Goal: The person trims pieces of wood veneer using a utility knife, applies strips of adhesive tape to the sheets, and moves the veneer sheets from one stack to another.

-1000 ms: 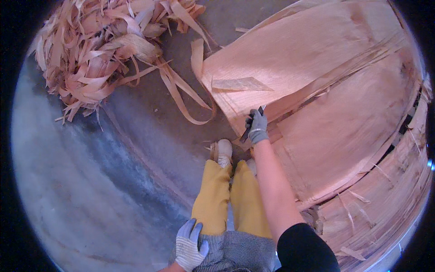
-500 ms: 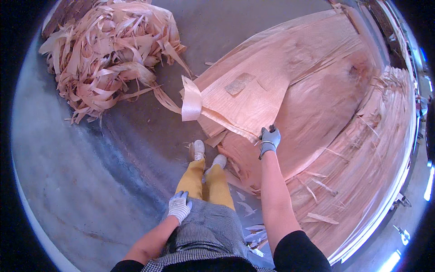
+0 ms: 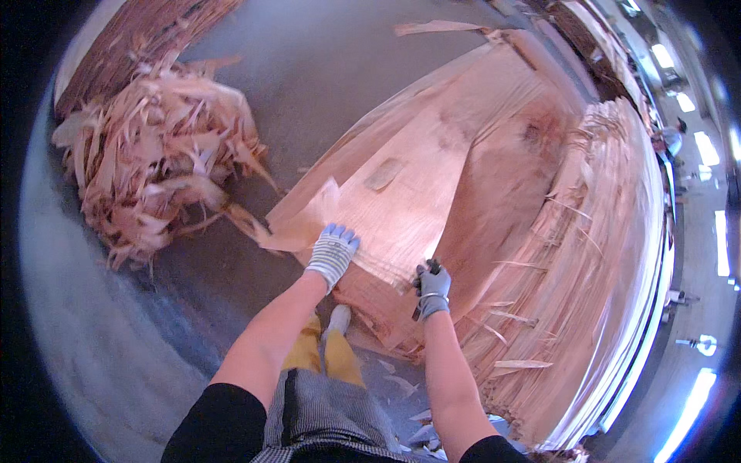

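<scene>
A thin sheet of wood veneer (image 3: 409, 204), pale pinkish with a greyish patch, lies on top of a layered pile. My left hand (image 3: 333, 252), in a striped glove with blue fingers, reaches over the sheet's near left edge, its fingers stretched out. At the near right corner is my right hand (image 3: 434, 287), in a grey glove. Its fingers are curled closed, with dark shapes at the fingers and below the palm. Whether these are part of the glove or a small held item cannot be told. A blurred loose strip (image 3: 325, 199) stands up beside my left fingers.
A tangled heap of veneer scraps (image 3: 166, 147) sits on the floor at the far left. To the right, a long stack of veneer sheets (image 3: 571, 270) has ragged edges and splinters. A reddish-brown wood mass (image 3: 139, 46) lies at the far left corner. Offcuts lie near my feet.
My left hand has risen from my thigh to the sheet's near left edge. The right hand stays at the sheet's near right corner. The view has shifted, so the scene sits differently.
</scene>
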Tool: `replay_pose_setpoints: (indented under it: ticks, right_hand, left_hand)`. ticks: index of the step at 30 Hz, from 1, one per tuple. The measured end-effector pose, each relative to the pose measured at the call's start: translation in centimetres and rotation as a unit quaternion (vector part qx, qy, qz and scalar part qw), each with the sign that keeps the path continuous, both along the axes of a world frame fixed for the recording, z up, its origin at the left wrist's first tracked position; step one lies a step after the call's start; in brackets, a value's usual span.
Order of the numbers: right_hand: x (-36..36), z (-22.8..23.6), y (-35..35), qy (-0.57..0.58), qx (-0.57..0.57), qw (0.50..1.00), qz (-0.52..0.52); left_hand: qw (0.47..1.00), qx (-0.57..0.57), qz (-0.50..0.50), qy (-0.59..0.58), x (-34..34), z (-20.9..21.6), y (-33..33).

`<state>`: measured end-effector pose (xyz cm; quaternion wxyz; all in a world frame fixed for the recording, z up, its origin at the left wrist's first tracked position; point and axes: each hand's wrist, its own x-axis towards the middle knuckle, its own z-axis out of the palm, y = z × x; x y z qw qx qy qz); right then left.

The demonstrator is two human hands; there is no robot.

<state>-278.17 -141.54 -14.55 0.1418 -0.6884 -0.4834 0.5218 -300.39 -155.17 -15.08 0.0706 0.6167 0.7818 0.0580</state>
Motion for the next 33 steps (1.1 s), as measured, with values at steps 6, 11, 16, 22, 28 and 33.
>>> replay_pose_setpoints:
  ticks: [6,11,16,22,28,33]
  right_hand:
    - [4.7,3.2,-1.8,-0.139,0.101,0.972,0.162]
    - [7.0,8.6,-5.9,0.037,-0.073,0.989,0.121]
    - [4.0,9.6,-6.5,0.093,-0.091,0.99,0.058]
    - [3.3,6.4,-2.5,0.192,-0.17,0.962,-0.096]
    - [4.4,6.1,1.8,0.165,-0.084,0.978,-0.098]
    - [3.6,9.2,0.4,0.118,-0.101,0.987,-0.03]
  left_hand:
    - [0.978,-0.162,0.012,-0.13,0.5,2.7,-1.6]
    - [0.966,-0.197,-0.118,-0.115,2.8,7.4,-5.3]
    - [0.976,-0.178,-0.103,-0.068,4.3,10.5,-4.3]
    - [0.99,-0.083,-0.092,-0.067,3.6,12.0,-2.9]
    - [0.988,-0.014,-0.149,-0.033,2.3,11.8,-3.6]
    - [0.988,0.008,-0.15,-0.021,1.6,12.2,-4.0]
